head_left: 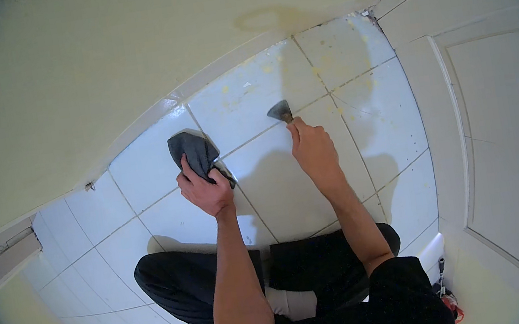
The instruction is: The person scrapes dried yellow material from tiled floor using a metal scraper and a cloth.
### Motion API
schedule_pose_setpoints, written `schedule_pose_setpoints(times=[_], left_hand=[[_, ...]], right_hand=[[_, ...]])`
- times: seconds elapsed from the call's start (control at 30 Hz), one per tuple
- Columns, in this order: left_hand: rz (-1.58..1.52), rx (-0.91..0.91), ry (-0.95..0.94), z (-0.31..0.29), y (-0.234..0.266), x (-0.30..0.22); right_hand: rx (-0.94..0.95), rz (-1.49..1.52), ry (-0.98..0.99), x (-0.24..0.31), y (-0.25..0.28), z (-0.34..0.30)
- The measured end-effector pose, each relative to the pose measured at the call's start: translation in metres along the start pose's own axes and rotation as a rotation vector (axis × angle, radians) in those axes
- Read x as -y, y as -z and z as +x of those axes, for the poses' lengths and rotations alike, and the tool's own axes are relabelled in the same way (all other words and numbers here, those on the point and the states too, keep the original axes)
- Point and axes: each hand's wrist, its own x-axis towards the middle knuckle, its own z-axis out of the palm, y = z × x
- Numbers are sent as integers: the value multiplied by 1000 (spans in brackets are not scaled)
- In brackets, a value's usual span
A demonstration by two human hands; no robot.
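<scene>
A dark grey cloth is bunched under my left hand, whose fingers curl over it against the white floor tiles. My right hand is closed round the handle of a scraper. Its flared grey blade points away from me and to the left, over or on the tile; I cannot tell if it touches. Most of the scraper's handle is hidden in my fist. Beyond the blade, yellowish specks and smears dot the tiles by the wall.
A cream wall with a pale skirting runs across the far side. At the right stands a white panelled door. My black-clad legs are folded close in front of me. Small red and dark items lie at the lower right.
</scene>
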Motion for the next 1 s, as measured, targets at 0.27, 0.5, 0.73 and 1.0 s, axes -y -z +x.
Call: schedule_pose_setpoints(times=[0.27,0.5,0.73,1.0], left_hand=[[12,4,13,1,2,0],[2,23,35,0,1,-6],[-6,17,23,2,3,-4],[22,5,6,1,1,-3]], right_hand=[[-3,41,-47,3,-1,4],[-162,-6,-15,-16,2,8],[-65,20,-47,-19,21,7],[-109,-35,-141,-18,11,10]])
